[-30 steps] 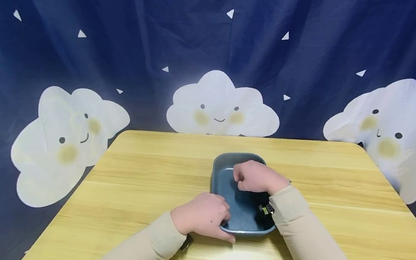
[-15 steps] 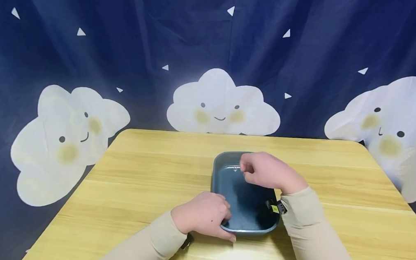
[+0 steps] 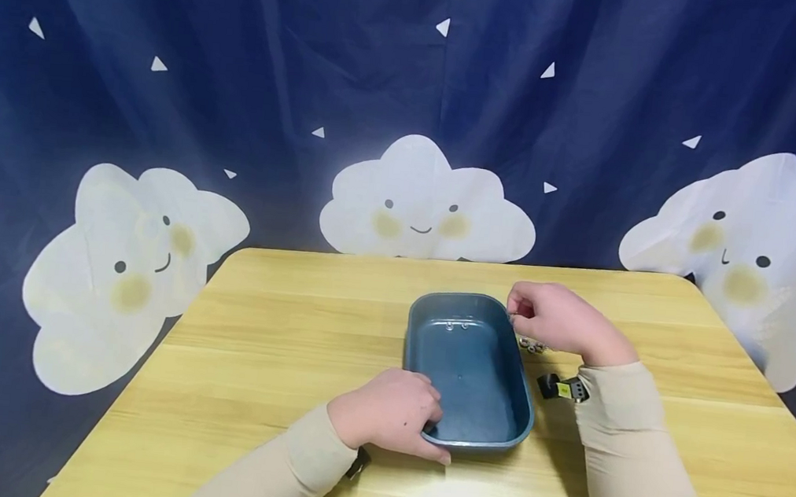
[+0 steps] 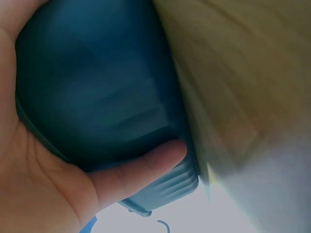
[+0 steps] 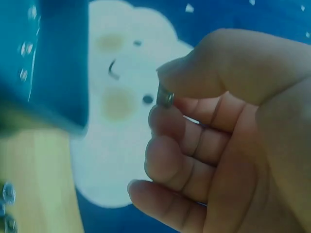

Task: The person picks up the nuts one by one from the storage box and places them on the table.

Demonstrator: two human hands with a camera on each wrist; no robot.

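A dark blue rectangular tub (image 3: 461,380) stands on the table. My left hand (image 3: 391,410) grips its near-left corner, thumb outside and fingers over the rim; in the left wrist view the thumb (image 4: 141,170) lies along the outer wall. Just beyond the tub's right rim, my right hand (image 3: 562,318) pinches a small silvery metal piece (image 5: 165,98) that looks like a nut, between thumb and index finger. Two similar small pieces (image 3: 449,326) lie at the far end inside the tub. More small metal pieces (image 3: 531,345) are clustered on the table under my right hand, partly hidden.
The wooden table (image 3: 292,326) extends well to both sides of the tub. Behind it hangs a dark blue curtain (image 3: 280,49) printed with white clouds. A black wrist device (image 3: 563,388) is strapped on the right wrist near the tub's right wall.
My right hand has moved from over the tub's inside rightward past its right rim, uncovering two small pieces in the tub and the cluster on the table. The left hand keeps its place.
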